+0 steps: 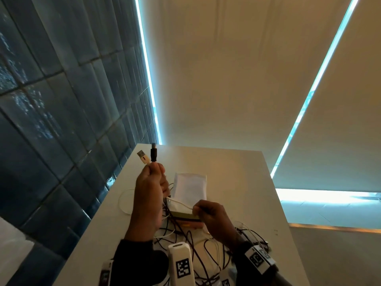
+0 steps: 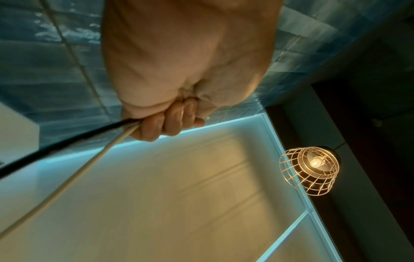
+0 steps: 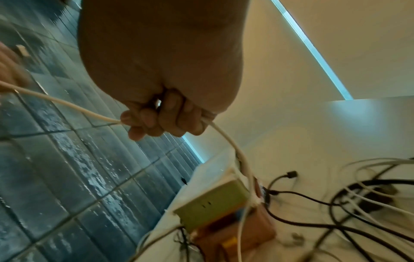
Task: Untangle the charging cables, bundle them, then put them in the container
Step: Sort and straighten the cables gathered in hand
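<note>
Our left hand (image 1: 148,188) grips the white cable (image 1: 179,202) and black cable (image 2: 67,141); our right hand (image 1: 214,217) pinches the white one lower down.

Dark blue glossy tiled wall (image 1: 51,112) on left. Cream roller blinds (image 1: 216,75) with bright daylight strips (image 1: 147,69) at edges. White table (image 1: 237,182). Lit wire-cage pendant lamp (image 2: 310,171).
</note>
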Demonstrator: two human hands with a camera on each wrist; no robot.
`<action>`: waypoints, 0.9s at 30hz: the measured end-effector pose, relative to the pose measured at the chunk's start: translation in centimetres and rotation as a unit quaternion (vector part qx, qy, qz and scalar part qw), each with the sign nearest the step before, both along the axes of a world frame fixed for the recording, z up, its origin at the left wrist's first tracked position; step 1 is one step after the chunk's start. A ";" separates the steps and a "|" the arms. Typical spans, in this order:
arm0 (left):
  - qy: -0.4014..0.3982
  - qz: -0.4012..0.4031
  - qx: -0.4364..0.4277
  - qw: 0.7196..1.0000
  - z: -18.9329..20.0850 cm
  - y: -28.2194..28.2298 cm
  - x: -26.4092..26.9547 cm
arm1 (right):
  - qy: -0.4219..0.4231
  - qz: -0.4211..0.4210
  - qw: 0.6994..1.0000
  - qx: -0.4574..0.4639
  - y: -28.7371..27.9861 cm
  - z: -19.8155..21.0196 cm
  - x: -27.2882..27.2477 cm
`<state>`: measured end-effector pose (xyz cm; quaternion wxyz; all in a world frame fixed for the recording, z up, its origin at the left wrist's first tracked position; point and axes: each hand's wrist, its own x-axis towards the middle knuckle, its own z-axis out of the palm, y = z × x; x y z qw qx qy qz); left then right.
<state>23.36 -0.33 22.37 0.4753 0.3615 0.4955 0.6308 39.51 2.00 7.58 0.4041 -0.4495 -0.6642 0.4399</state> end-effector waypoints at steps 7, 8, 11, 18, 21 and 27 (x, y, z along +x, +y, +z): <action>-0.042 0.019 0.028 0.999 0.5 0.2 -3.1 | -0.130 -0.061 0.989 -0.040 0.3 -5.7 2.2; -0.044 0.019 0.028 0.998 0.4 0.2 -3.3 | -0.140 -0.067 0.987 -0.048 0.5 -5.8 2.2; -0.043 0.016 0.018 0.999 0.3 0.1 -3.7 | -0.191 -0.072 0.977 -0.067 1.0 -5.2 2.5; -0.044 -0.058 -0.021 0.997 0.3 0.0 -2.4 | 0.074 -0.161 0.979 -0.103 1.2 3.9 2.1; -0.023 -0.084 -0.051 0.995 0.3 -0.1 -1.3 | 0.182 -0.087 0.977 -0.073 0.0 8.7 0.8; -0.145 -0.164 -0.021 0.976 1.0 -0.2 -1.0 | 0.127 0.049 0.990 0.022 -3.0 10.8 -1.0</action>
